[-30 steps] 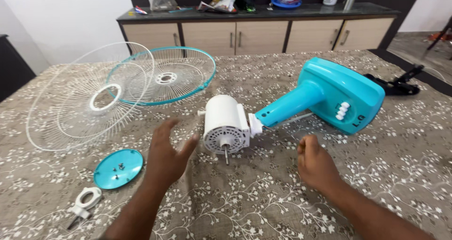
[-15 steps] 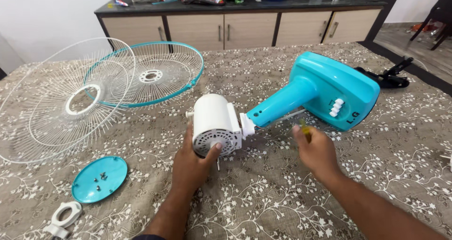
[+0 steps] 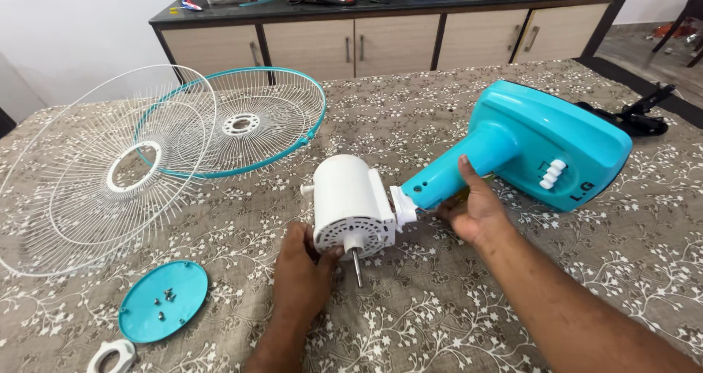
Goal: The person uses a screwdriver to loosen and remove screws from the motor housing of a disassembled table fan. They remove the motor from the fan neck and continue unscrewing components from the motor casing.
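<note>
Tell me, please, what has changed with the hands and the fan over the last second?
The left hand moved in and took hold of the white motor housing. The right hand rose to grip the teal neck. The two grilles, the teal disc and the base stayed put.

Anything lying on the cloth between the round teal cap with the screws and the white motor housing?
No loose item: in the head view only the left hand and forearm cross that stretch, between the teal cap and the white motor housing; otherwise patterned tablecloth.

left hand (image 3: 304,274) fingers curled, right hand (image 3: 472,208) thumb raised, forearms extended
</note>
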